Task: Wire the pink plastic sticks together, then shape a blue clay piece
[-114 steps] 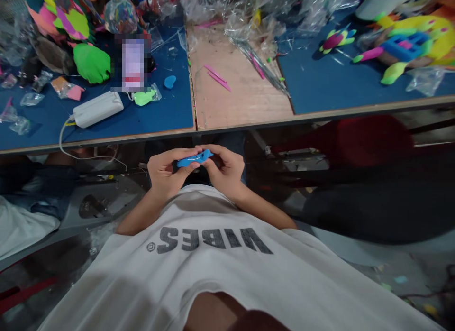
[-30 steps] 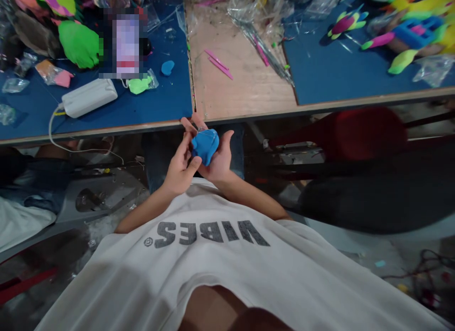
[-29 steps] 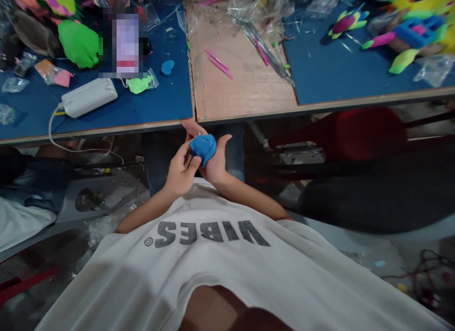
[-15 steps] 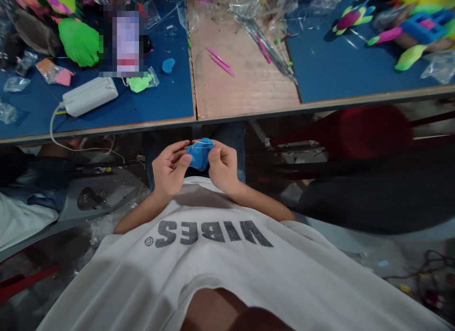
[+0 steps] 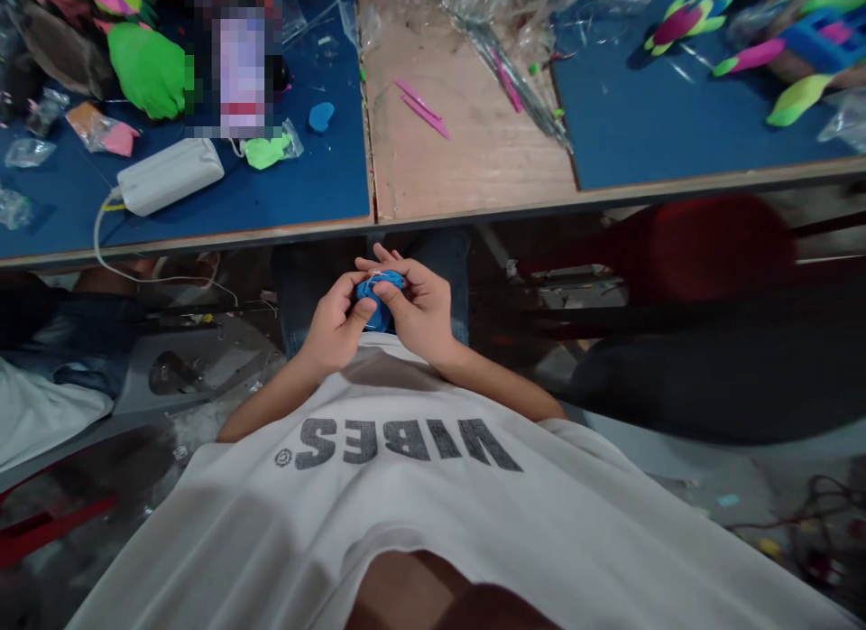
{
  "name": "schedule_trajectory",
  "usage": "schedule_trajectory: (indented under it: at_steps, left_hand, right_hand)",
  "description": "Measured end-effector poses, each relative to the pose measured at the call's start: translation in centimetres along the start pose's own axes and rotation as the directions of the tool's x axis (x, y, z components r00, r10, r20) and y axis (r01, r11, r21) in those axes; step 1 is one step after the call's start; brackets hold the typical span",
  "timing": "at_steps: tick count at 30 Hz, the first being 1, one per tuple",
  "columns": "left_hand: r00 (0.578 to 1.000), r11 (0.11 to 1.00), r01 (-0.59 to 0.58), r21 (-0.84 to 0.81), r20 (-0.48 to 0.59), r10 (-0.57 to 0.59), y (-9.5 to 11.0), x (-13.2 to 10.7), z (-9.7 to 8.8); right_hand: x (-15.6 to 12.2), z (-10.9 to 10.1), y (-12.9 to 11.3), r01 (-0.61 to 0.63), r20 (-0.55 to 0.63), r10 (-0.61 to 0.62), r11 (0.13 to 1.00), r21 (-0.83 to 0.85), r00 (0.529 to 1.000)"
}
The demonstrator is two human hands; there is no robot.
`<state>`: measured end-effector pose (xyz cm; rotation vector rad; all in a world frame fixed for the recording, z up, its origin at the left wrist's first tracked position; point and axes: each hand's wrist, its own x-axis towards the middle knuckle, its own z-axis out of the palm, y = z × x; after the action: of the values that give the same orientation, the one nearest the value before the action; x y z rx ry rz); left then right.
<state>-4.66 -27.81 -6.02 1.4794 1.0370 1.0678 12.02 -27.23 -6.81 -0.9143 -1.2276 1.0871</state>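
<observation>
A small blue foam piece point(image 5: 373, 301) is pinched between both my hands, just above my lap and below the table's front edge. My left hand point(image 5: 335, 321) grips it from the left with thumb and fingers closed. My right hand point(image 5: 418, 307) covers it from the right, fingers curled over its top. A thin pale thread or wire crosses the piece's top. Most of the piece is hidden by my fingers.
The table point(image 5: 474, 206) has blue mats and a bare wooden strip with pink strips point(image 5: 420, 108). On the left lie a white power adapter point(image 5: 169, 174), a green foam shape point(image 5: 147, 68) and a small blue piece point(image 5: 320, 116). Plastic bags and colourful foam flowers point(image 5: 683, 21) lie behind.
The blue piece lay flat across my fingers at first, then stood open in my right palm near the table edge. Now both hands have drawn back and squeezed it small.
</observation>
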Motion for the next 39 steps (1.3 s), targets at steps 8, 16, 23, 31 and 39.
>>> schedule_trajectory:
  at_steps: [8,16,23,31,39]
  left_hand:
    - [0.997,0.997,0.006,0.078,-0.078,0.0,1.2,0.2,-1.0]
    - [0.993,0.984,-0.012,0.178,-0.11,0.032,2.1,-0.1,-1.1]
    - [0.985,0.976,0.002,0.219,-0.168,0.036,2.2,-0.1,-0.6]
    - [0.926,0.999,-0.017,0.036,-0.377,0.03,0.5,0.7,-0.9]
    - [0.97,0.991,-0.114,-0.065,-0.223,0.097,-1.5,1.3,-0.6]
  right_hand:
    - [0.0,-0.9,-0.3,-0.14,0.068,0.13,0.973,0.181,0.989]
    - [0.1,-2.4,-0.9,-0.173,0.103,0.171,0.985,0.018,0.98]
    - [0.3,-1.4,-1.3,-0.106,0.021,0.11,0.985,-0.134,0.994]
    - [1.4,-2.7,2.2,-0.354,0.323,0.265,0.898,0.26,0.908]
    - [-0.9,-0.3,4.7,-0.055,0.266,0.012,0.986,0.155,0.964]
